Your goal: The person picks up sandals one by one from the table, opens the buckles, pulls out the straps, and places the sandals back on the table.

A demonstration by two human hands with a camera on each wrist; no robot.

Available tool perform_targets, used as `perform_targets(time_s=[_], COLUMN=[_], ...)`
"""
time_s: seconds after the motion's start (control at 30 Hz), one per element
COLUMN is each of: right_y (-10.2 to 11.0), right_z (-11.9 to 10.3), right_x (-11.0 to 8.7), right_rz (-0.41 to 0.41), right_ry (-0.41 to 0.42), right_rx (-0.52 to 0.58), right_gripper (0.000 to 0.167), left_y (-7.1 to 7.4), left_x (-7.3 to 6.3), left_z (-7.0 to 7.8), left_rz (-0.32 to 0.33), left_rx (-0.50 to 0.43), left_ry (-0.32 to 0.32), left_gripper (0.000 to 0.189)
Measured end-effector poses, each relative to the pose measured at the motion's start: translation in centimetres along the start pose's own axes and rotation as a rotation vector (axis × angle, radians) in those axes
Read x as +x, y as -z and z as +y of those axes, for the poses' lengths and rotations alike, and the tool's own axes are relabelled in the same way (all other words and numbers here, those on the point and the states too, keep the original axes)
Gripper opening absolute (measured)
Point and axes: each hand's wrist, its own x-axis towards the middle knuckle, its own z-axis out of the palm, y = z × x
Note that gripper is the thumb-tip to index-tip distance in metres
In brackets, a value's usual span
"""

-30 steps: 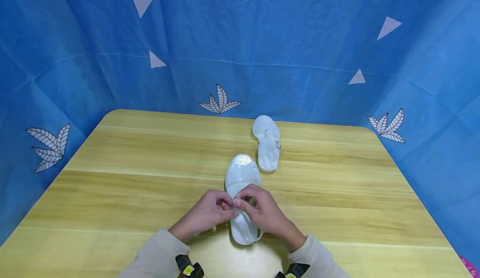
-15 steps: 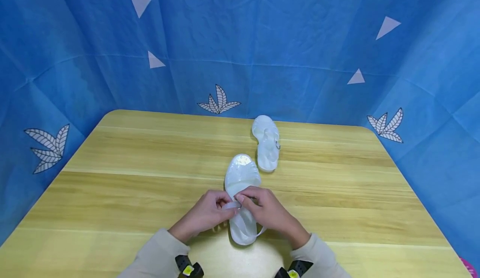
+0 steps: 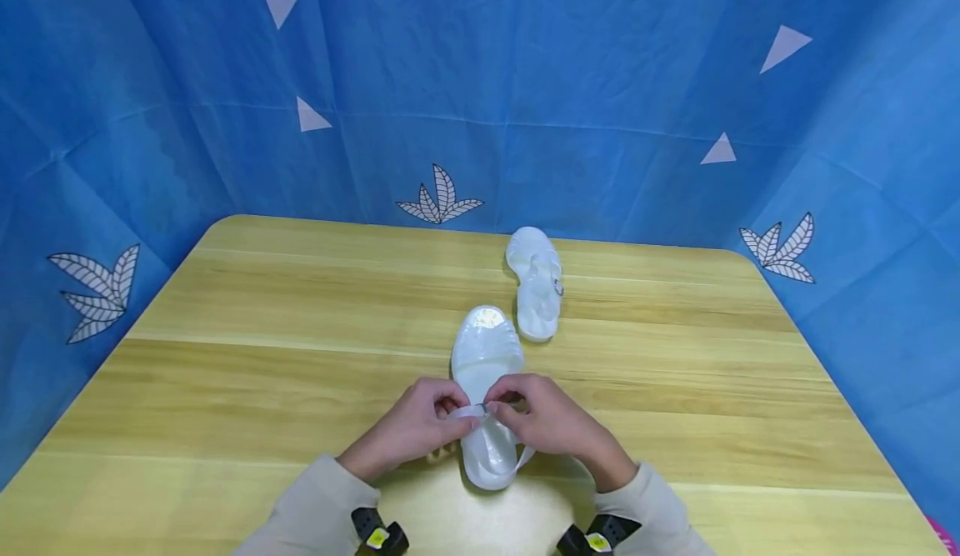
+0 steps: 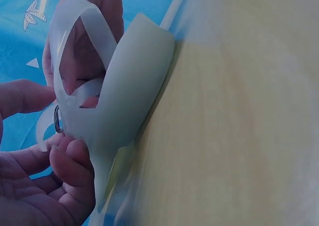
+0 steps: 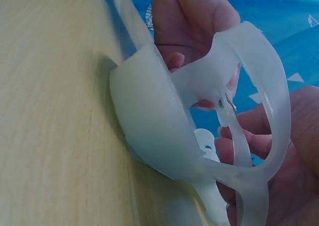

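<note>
A translucent white jelly sandal (image 3: 487, 448) lies on the table, toe pointing away, in the head view. Its ankle strap passes through a small metal buckle (image 5: 229, 104), with the free strap end (image 3: 467, 412) sticking out to the left. My left hand (image 3: 420, 418) pinches at the buckle side of the strap. From the other side, my right hand (image 3: 551, 418) pinches the strap beside the buckle. In the left wrist view the sandal's heel (image 4: 134, 76) rises between the hands. Fingers partly hide the exact contact points.
A second white sandal (image 3: 536, 285) lies farther back, just right of the first, with its buckle on the right side. Both stand on a wooden table (image 3: 300, 289). A blue cloth (image 3: 600, 81) hangs behind and at the sides.
The strap end and buckle, covered by fingers a second ago, now show between the hands. My right hand has shifted slightly right; the left hand has stayed nearly in place.
</note>
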Motion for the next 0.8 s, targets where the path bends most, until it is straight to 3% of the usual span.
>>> perform_targets(time_s=[0.4, 0.8], right_y=[0.07, -0.47], right_z=[0.74, 0.76], right_x=[0.18, 0.43], right_rz=[-0.054, -0.014], right_ry=[0.004, 0.003], right_rx=[0.173, 0.237], right_gripper=[0.005, 0.003], left_y=[-0.07, -0.64], left_x=[0.07, 0.09], left_z=[0.36, 0.78], left_rz=[-0.01, 0.046], left_rx=[0.015, 0.071], left_ry=[0.006, -0.012], left_gripper=[0.013, 0.01])
